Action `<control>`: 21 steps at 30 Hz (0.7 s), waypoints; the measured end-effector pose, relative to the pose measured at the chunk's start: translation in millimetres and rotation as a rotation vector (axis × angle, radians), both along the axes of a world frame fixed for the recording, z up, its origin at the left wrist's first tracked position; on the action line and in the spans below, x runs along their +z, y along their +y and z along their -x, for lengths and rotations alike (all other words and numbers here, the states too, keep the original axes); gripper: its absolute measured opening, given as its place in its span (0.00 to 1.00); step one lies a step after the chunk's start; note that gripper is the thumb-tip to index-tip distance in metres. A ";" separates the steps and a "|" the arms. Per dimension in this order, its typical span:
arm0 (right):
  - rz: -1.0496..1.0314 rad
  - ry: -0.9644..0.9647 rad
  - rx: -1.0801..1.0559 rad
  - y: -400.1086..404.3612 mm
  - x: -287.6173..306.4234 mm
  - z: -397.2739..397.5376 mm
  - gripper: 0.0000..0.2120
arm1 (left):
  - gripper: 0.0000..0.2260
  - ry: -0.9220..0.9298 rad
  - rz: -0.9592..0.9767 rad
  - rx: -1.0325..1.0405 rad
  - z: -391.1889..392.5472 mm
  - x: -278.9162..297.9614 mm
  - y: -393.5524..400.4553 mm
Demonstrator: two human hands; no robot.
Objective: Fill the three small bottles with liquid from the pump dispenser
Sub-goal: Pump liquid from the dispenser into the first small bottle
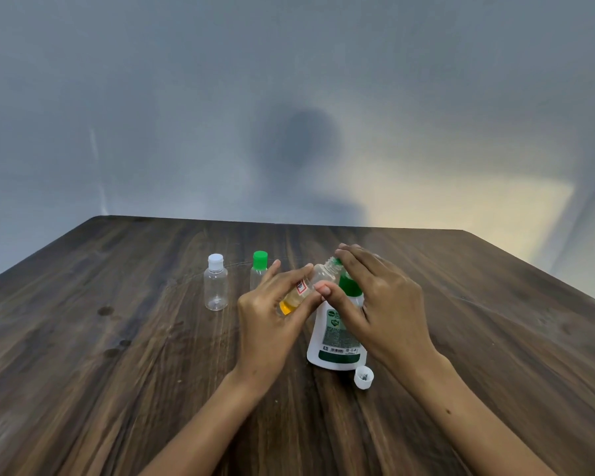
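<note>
Open bottle [308, 286] — tilted, neck toward the pump [349, 286], a little yellow liquid at its low end. Left hand [272, 317] holds it, fingers pinched round the body. Right hand [382, 300] lies over the pump head, fingers straight, pressing or about to; nozzle hidden, so I cannot tell whether the mouth meets it.

Judgement: first fill in hand, barely begun. Next move calls for mouth under nozzle, then steady strokes.

Left of the pump: green-cap bottle [259, 269], then white-cap bottle [215, 283], both closed, seemingly empty. Loose cap [363, 377] just right of its base — elbow hazard. Desk [117, 355] edges well off.
</note>
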State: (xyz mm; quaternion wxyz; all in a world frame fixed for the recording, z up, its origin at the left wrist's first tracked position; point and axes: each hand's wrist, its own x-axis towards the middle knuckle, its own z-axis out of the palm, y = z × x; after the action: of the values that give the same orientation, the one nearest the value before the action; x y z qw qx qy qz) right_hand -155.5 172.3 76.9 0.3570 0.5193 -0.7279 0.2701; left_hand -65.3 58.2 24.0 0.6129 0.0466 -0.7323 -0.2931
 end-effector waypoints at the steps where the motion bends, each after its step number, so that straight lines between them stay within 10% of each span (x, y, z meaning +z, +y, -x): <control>1: 0.002 0.000 -0.003 -0.5 -1.5 -0.9 0.39 | 0.22 -0.003 0.010 0.002 -0.5 0.7 0.5; 21: 0.020 -0.059 0.039 2.5 3.1 -2.0 0.37 | 0.19 -0.044 -0.090 -0.077 -5.2 5.0 4.1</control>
State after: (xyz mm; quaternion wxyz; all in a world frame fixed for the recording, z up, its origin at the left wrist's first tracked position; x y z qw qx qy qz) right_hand -153.5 174.9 80.0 0.3353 0.5217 -0.7252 0.2991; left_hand -60.2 62.3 29.1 0.5821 0.0525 -0.7331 -0.3477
